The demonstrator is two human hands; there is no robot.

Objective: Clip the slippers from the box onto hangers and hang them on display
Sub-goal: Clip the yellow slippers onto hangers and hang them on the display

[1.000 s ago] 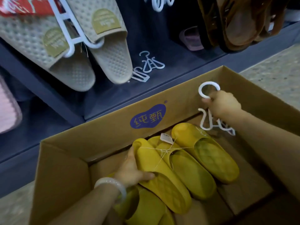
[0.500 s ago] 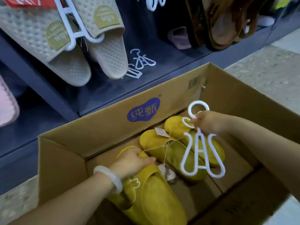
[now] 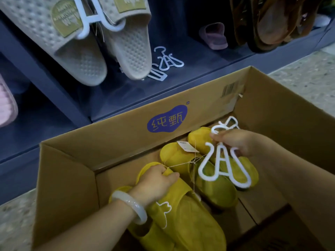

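An open cardboard box [image 3: 116, 134] on the floor holds several yellow slippers. My left hand [image 3: 156, 183] grips the toe end of the nearest yellow slipper [image 3: 190, 218], which has a white outline drawing on its strap. A thin string ties it to another yellow pair [image 3: 183, 158] with a paper tag [image 3: 184, 146]. My right hand [image 3: 235, 143] pinches a white plastic hanger [image 3: 224, 167] at its neck, and the hanger dangles over the slippers in the box. A second white hanger [image 3: 232, 123] lies in the box's far corner behind my hand.
Beige slippers [image 3: 130, 48] clipped on a white hanger hang on the dark display rack above the box. Spare white hangers [image 3: 166, 62] lie on the rack's base. Brown sandals [image 3: 268, 24] hang at the upper right, and a pink slipper [image 3: 7, 105] shows at the left edge.
My right hand has lowered the white hanger from the box's rim over the slippers. My left hand has pulled the near yellow slipper toward me, drawing the string taut.
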